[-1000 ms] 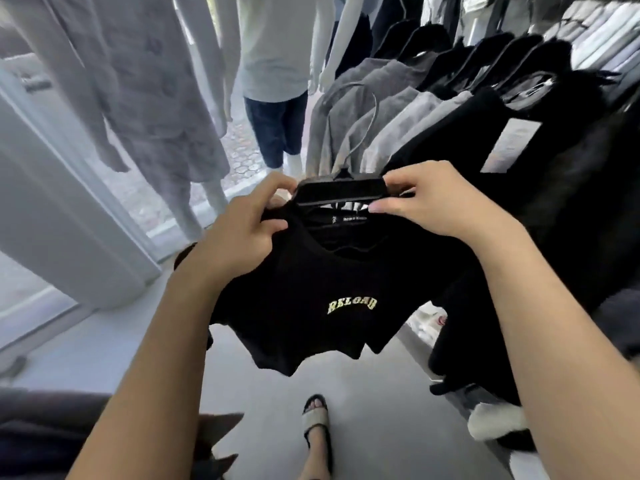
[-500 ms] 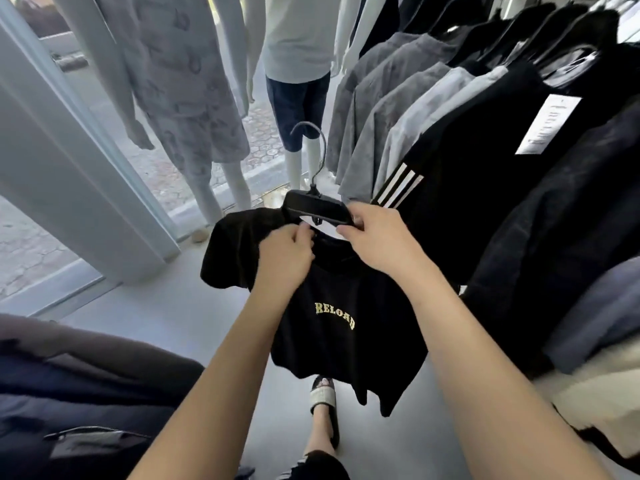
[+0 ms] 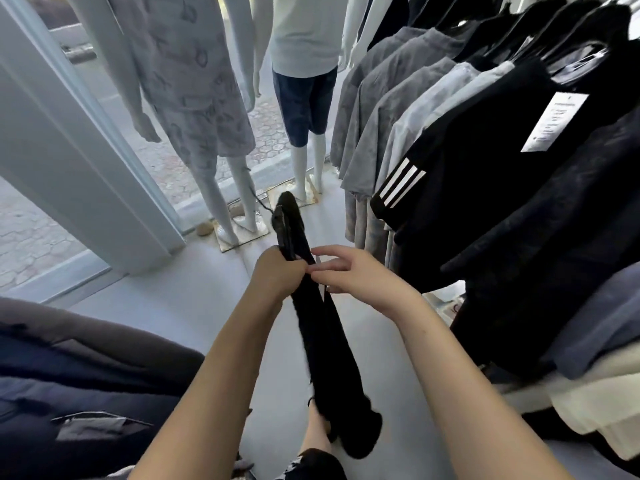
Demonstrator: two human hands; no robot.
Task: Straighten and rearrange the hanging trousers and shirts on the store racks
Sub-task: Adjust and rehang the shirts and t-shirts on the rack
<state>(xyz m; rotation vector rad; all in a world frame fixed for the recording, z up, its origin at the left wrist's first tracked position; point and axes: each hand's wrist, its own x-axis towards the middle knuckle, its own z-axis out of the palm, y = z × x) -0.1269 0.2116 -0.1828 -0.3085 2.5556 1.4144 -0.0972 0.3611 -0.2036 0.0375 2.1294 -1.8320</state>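
One black shirt (image 3: 327,344) on hanger (image 3: 289,225), edge-on between both hands above floor. Left hand (image 3: 277,273) fisted on hanger neck; right hand (image 3: 356,275) half-spread, fingertips pinching fabric. Probably light, limp; hold hanger.

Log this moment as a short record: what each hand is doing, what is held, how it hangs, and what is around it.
left hand: closed grip on the hanger's top
right hand: fingers loose, pinching the fabric beside the left hand
held item: black shirt on a black hanger
shirt pose: seen edge-on, hanging down over the floor
rack: to the right, with grey and black shirts; one bears a white tag
mannequins: two ahead by the window
lower left: dark garments
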